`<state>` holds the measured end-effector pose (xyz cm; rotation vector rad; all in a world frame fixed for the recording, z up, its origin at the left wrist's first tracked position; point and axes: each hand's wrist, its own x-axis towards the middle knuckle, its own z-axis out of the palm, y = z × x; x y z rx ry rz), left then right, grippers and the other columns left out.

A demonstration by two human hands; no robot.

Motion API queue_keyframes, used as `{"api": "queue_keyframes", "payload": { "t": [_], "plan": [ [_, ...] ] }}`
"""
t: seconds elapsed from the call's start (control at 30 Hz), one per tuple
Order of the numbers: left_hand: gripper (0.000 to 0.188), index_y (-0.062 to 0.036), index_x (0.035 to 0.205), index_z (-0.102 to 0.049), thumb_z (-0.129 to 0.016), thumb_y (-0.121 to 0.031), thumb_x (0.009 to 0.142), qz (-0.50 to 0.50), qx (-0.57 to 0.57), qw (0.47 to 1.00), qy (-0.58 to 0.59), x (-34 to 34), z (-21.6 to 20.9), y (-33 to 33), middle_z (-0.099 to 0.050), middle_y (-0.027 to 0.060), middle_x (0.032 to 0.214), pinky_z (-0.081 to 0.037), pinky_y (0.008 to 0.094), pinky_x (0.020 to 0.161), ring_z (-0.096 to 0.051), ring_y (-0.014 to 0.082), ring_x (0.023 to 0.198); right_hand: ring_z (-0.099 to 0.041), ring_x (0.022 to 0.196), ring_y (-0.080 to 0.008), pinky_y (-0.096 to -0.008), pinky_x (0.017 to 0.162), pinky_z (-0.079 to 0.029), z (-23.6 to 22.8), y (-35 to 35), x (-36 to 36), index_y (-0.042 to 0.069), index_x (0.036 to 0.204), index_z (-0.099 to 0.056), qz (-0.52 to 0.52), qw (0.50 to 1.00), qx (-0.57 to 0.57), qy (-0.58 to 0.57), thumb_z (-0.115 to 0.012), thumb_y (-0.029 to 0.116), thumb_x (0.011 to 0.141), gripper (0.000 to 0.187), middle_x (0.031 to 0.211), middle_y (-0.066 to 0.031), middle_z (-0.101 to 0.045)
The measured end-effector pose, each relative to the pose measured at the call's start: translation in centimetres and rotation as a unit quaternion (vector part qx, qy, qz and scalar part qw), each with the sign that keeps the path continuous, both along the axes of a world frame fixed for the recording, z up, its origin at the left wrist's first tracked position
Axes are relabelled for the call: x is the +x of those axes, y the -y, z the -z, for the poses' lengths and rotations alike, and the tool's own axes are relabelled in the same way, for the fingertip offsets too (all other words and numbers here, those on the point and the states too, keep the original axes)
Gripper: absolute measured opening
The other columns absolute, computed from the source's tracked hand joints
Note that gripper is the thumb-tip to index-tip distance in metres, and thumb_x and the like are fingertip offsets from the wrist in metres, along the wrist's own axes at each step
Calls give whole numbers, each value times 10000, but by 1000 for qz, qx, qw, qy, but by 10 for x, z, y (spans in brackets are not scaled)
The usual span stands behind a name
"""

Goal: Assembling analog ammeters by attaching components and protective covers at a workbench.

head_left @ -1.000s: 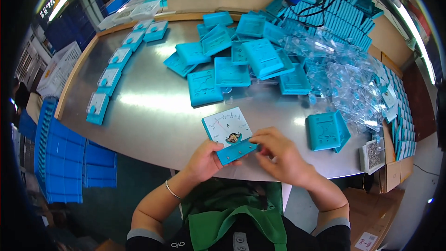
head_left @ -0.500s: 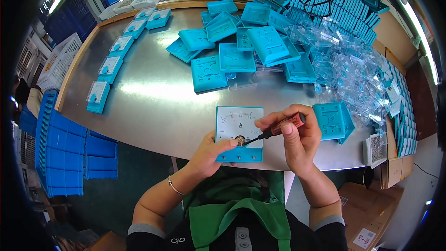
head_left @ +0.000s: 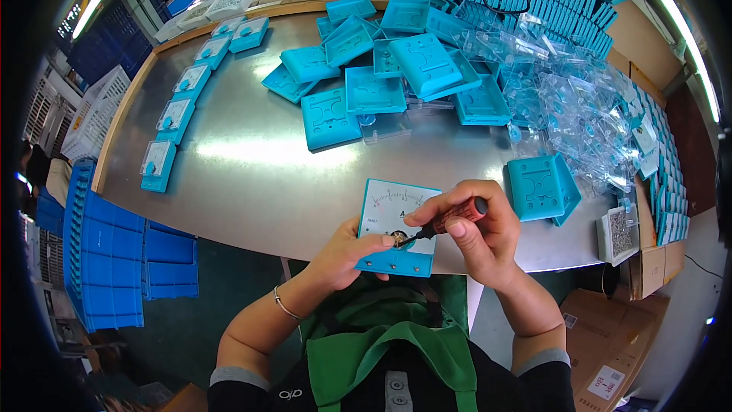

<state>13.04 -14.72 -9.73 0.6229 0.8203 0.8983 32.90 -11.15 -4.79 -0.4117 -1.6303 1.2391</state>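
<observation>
An ammeter [head_left: 385, 217] with a white dial and turquoise base is held near the table's front edge. My left hand [head_left: 347, 254] grips its left side, the thumb lying beside the round opening below the dial. Brass-coloured parts show in that opening. My right hand [head_left: 488, 240] is closed around a screwdriver [head_left: 456, 216] with a red and black handle. Its dark shaft slants down to the left, and the tip is at the opening next to my left thumb. Whether the tip touches a part is too small to tell.
A row of meters [head_left: 175, 118] lines the table's left side. Turquoise housings [head_left: 374, 91] lie heaped at the back, beside a pile of clear covers [head_left: 579, 122]. A white box of small metal parts [head_left: 618, 233] stands right. Blue crates [head_left: 107, 252] stand left of the table.
The ammeter has turned slightly clockwise. The screwdriver's tip stays at the opening, while my right hand has shifted a little left and down. The whole view has shifted slightly too.
</observation>
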Motion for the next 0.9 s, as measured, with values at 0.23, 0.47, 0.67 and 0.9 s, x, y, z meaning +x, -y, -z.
{"api": "queue_keyframes", "payload": {
  "t": [0.23,0.47,0.67,0.9],
  "plan": [
    [310,-31,1096,-549,-637,-166,832,58,48,995,-60,3,10,6,-631,65,976,-530,292,528,-623,150,786,-647,785,-154,-222,625,-451,-8,-35,-7,23,1080,-456,45,952,-268,142,-449,174,959,193,847,-127,-646],
    [354,-32,1117,-541,-677,-164,818,19,56,998,-38,-7,12,6,-633,80,1002,-539,303,546,-629,164,823,-566,744,-162,-281,686,-479,5,-41,27,50,1063,-512,121,983,-142,-1,-577,119,876,209,852,-82,-577],
    [432,-3,1162,-511,-689,-177,809,64,3,998,20,-15,11,4,-630,94,999,-539,285,541,-639,175,787,-581,825,-236,-311,687,-499,8,-29,0,127,1299,-471,76,913,63,396,-825,263,622,777,1233,-126,-450],
    [398,23,1124,-531,-691,-126,791,121,28,986,-110,-25,6,4,-636,93,941,-537,271,559,-625,148,748,-572,768,-233,-331,679,-502,34,-61,-40,81,1254,-518,99,895,71,429,-756,370,703,666,1138,-132,-518]
  ]
}}
